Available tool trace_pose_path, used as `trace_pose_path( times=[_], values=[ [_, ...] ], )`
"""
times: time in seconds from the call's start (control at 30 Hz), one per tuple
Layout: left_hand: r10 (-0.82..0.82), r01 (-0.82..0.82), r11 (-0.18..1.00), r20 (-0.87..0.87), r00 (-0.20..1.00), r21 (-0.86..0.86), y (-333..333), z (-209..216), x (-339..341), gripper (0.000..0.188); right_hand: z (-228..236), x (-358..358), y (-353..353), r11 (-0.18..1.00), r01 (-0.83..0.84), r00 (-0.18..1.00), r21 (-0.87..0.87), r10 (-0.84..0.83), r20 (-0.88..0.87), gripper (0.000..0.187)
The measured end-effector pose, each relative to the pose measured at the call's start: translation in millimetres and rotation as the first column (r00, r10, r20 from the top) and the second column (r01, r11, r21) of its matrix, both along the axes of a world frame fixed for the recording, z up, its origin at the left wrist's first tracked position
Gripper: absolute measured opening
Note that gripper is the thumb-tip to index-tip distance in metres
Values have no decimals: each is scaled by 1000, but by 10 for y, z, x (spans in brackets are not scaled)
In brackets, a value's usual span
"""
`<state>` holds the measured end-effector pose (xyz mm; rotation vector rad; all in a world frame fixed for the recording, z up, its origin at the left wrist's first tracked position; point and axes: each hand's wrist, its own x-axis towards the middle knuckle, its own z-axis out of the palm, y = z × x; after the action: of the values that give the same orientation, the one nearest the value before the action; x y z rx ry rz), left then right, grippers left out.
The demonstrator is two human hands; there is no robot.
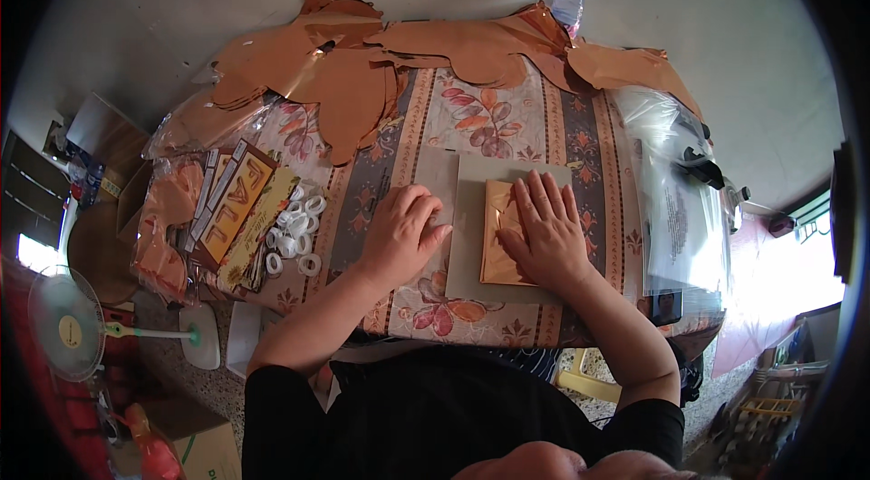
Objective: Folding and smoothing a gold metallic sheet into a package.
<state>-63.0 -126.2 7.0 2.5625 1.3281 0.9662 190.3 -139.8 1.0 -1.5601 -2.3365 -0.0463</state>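
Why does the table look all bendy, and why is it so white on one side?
In the head view, the fisheye lens bows the table's straight edges and leaves dark corners. Bright daylight at the lower right washes out the plastic bags. The shiny copper foil under the right hand glints, and the left hand looks sharp.

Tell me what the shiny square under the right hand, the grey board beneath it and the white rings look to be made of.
Square: likely metallic foil or film, copper-gold, glossy; it reflects light and shows creases. The right hand presses flat on it.
Board: probably cardboard, matte grey, flat, with clean cut edges.
Rings: seemingly plastic, smooth white, though too small to be sure.
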Motion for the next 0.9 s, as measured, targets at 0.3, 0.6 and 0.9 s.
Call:
trace_pose_path(
  times=[0.3, 0.6, 0.9],
  values=[
    [2, 9, 997, 134, 991, -81, 18, 4, 6, 25, 3, -1, -2, 1000, 6, 1000, -23, -6, 1, 71],
    [-23, 43, 993, 185, 983, -106, -44, 64, 61, 25, 28, -4, 0, 1000, 4, 1000, -24, -4, 8, 72],
    [-45, 45, 999, -3, 999, 15, -90, 152, 133, 22, 47, -5, -6, 1000, -6, 1000, -11, 6, 5, 71]
  ],
)
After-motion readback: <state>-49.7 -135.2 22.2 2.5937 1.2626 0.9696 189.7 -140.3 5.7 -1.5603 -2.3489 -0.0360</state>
